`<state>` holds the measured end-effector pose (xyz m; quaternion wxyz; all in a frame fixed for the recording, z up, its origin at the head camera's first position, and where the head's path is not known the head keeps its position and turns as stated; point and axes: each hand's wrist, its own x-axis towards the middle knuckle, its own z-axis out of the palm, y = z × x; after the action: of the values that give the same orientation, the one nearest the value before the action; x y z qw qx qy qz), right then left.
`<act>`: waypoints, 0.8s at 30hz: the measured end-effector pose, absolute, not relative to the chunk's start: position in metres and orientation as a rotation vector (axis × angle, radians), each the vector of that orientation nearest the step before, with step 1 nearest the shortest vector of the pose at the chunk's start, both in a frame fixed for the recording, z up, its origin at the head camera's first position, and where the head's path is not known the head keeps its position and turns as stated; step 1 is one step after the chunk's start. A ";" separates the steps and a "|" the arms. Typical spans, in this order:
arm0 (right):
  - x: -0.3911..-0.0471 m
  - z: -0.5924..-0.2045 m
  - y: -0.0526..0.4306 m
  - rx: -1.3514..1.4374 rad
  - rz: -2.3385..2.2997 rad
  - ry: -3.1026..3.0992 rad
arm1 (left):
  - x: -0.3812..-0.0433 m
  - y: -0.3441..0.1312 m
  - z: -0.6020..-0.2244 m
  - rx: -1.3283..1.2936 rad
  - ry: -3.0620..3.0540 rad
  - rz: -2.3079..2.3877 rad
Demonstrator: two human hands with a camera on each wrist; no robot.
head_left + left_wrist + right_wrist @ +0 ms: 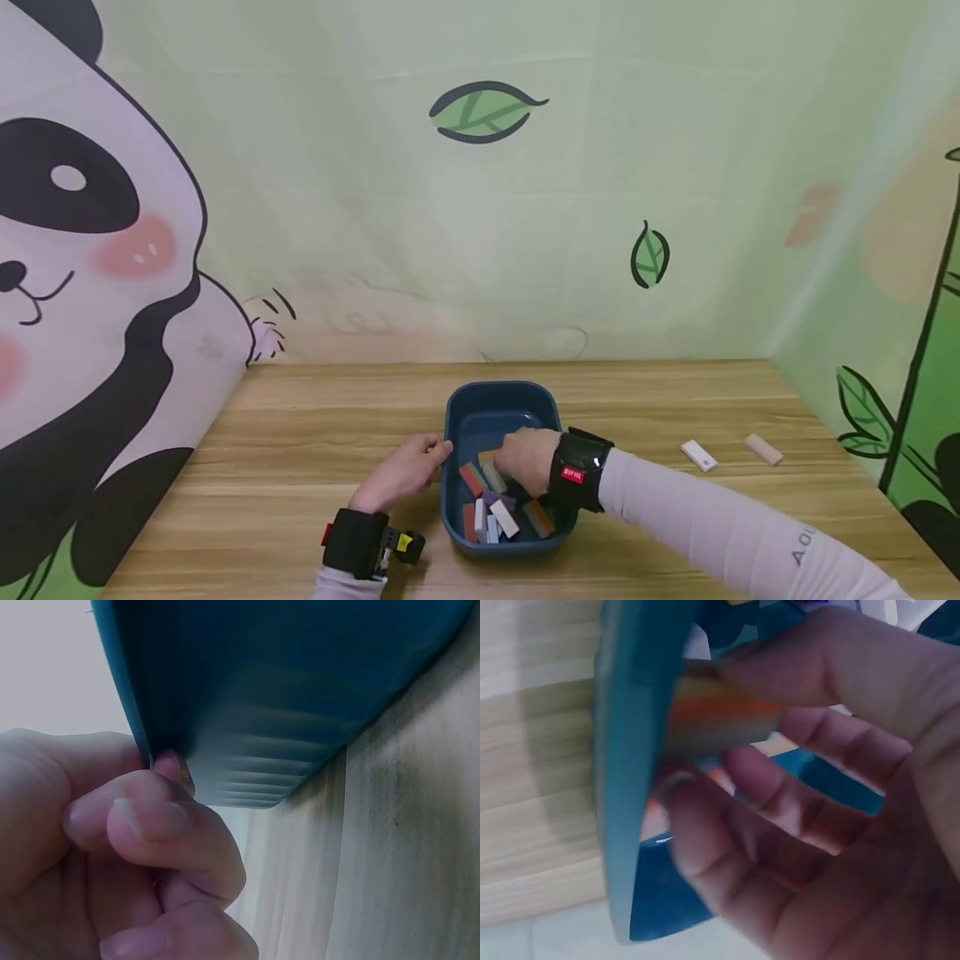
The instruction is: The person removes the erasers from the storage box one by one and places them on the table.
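Note:
A dark blue bin (501, 390) stands on the table and holds several small rectangular blocks in orange, white, purple and grey-green. My left hand (401, 473) pinches the bin's left rim; in the left wrist view its thumb and a fingertip meet at the edge of the blue wall (247, 682), with the other fingers curled outside. Reaching inside the bin, my right hand (528, 460) is seen from the back in the head view. The right wrist view shows it pinching a block (720, 716) with orange and grey bands between thumb and fingers, close to the bin wall.
Two blocks lie on the wooden table (322, 433) to the right of the bin: a white block (699, 456) and a beige block (763, 449). Behind the table hangs a green printed backdrop (375, 192), with more printed cloth at both sides.

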<state>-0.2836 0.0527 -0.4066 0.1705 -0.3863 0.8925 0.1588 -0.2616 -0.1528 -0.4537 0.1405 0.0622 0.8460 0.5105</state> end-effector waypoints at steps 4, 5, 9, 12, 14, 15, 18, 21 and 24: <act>-0.283 -0.396 0.059 -1.199 0.360 2.524 | -0.261 -0.153 -0.453 0.176 2.430 1.480; -0.282 -0.392 0.062 -1.230 0.337 2.523 | -0.261 -0.153 -0.453 0.179 2.426 1.480; -0.285 -0.367 0.070 -1.321 0.265 2.531 | -0.261 -0.154 -0.454 0.185 2.423 1.477; -0.293 -0.346 0.082 -1.386 0.237 2.569 | -0.261 -0.153 -0.454 0.186 2.429 1.481; -0.300 -0.333 0.092 -1.375 0.212 2.611 | -0.262 -0.152 -0.453 0.183 2.433 1.483; -0.304 -0.328 0.098 -1.357 0.191 2.632 | -0.262 -0.152 -0.453 0.181 2.438 1.479; -0.319 -0.315 0.121 -1.254 0.148 2.692 | -0.262 -0.152 -0.452 0.177 2.441 1.470; -0.336 -0.310 0.147 -1.147 0.119 2.739 | -0.261 -0.151 -0.452 0.181 2.444 1.456; -0.351 -0.313 0.178 -1.072 0.106 2.787 | -0.262 -0.151 -0.453 0.180 2.442 1.453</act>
<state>-0.3510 0.1777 -0.3125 0.0767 -0.3578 0.9300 0.0354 -0.2617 -0.1513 -0.4526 0.1466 0.0626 0.8484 0.5048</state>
